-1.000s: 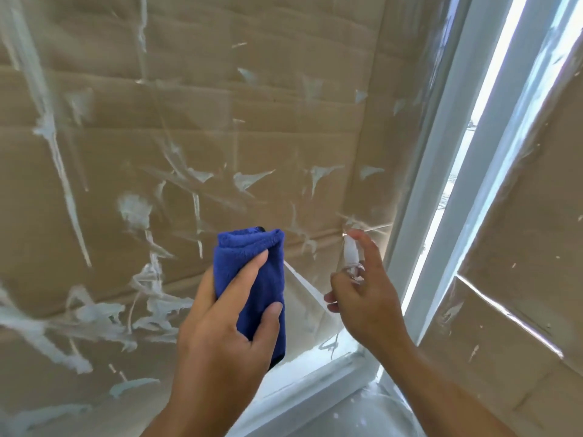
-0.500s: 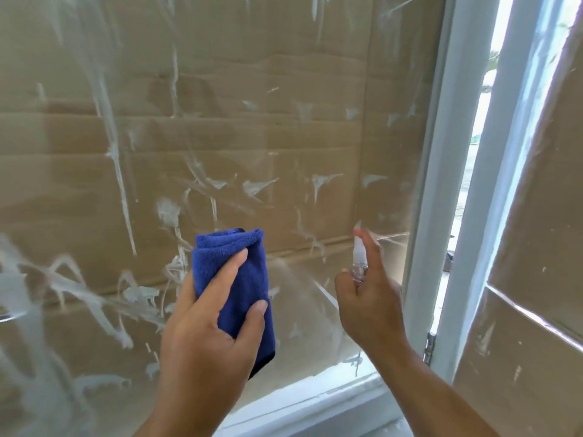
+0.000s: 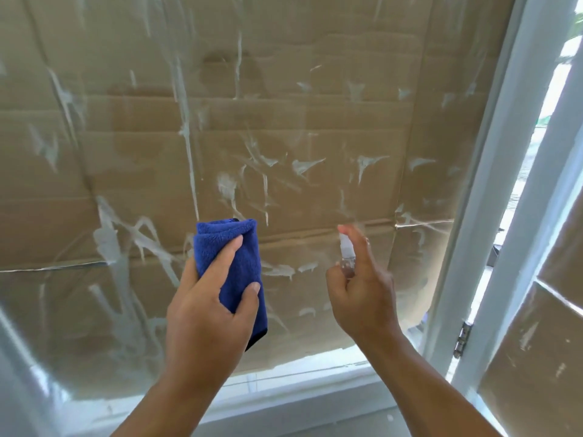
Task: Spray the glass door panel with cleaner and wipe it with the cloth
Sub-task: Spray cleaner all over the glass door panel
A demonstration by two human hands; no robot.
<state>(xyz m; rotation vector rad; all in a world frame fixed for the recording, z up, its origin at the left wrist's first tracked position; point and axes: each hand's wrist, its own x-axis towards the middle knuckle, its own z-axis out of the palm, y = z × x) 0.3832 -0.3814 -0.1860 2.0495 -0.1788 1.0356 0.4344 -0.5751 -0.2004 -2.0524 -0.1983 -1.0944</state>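
The glass door panel (image 3: 284,137) fills the view, backed by brown cardboard and streaked with whitish smears. My left hand (image 3: 208,307) grips a folded blue cloth (image 3: 235,266) held upright just in front of the glass at centre. My right hand (image 3: 362,285) holds a small clear spray bottle (image 3: 346,250), its forefinger on top of the nozzle, pointed at the panel to the right of the cloth. Most of the bottle's body is hidden inside the hand.
The panel's white frame (image 3: 473,216) runs up the right side, with a hinge (image 3: 461,339) low down. A second cardboard-backed door leaf (image 3: 542,342) stands ajar at the far right, bright daylight in the gap. The white bottom rail (image 3: 284,402) lies below.
The view has tilted upward, showing more of the upper glass. Both hands have risen slightly along the panel; the cloth and the bottle stay held as before.
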